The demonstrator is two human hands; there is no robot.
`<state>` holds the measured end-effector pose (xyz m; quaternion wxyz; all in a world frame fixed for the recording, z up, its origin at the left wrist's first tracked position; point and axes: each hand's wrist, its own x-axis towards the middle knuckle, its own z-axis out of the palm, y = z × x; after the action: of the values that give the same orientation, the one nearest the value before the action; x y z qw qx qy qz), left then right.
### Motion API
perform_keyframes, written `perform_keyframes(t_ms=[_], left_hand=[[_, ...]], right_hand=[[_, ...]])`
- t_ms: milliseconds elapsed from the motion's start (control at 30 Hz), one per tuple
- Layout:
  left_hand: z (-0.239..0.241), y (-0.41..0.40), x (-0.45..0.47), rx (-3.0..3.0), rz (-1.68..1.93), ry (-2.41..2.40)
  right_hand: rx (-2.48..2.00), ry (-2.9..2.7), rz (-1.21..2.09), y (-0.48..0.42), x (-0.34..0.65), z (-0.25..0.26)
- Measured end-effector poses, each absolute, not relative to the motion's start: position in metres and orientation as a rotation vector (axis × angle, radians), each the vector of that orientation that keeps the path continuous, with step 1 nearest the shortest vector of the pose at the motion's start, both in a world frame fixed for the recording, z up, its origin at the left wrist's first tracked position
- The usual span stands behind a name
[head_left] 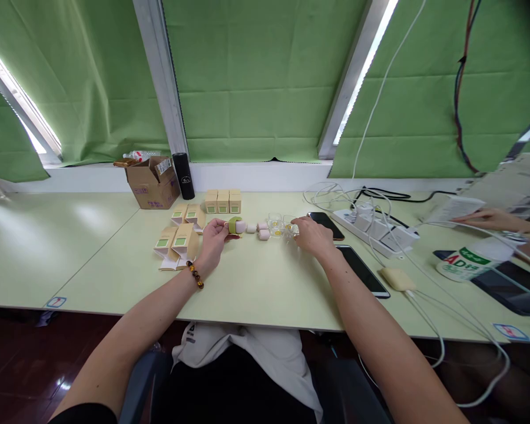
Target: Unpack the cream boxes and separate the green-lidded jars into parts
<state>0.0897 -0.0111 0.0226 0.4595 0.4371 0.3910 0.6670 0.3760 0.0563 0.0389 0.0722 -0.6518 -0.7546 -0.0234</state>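
My left hand (214,240) is closed on a small green holder (233,226) with a pale pink, rounded piece (241,227) at its right side. Just to the right of it, small pale pink and white pieces (264,234) lie on the table. Beyond these stand small clear cups (274,222) with yellow marks inside. The fingers of my right hand (313,234) are bent round the rightmost clear cup (290,227), partly hiding it. By my left wrist, open cream cartons (183,242) with green labels stand in a group.
Closed cream cartons (223,201) form a row at the back, near a cardboard box (153,184) and a black bottle (184,176). Phones (362,271), a power strip (375,229) and loose cables lie on the right. Another person's hand (486,219) holds papers beside a white bottle (472,259).
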Motion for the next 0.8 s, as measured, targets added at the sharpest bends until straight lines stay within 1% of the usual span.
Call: perform_keyframes(t_ms=[333,667,800], left_hand=[[0.023,-0.012,0.091,1.072,1.647,0.951],[0.022,-0.011,0.091,1.076,1.648,0.962],[0.021,-0.010,0.090,1.074,1.651,0.959]], right_hand=[[-1.837,-2.239,-0.102,0.070,0.373,0.021],[-1.814,-2.206,-0.100,0.069,0.371,0.018],[-1.801,-2.174,-0.242,0.065,0.370,0.023]])
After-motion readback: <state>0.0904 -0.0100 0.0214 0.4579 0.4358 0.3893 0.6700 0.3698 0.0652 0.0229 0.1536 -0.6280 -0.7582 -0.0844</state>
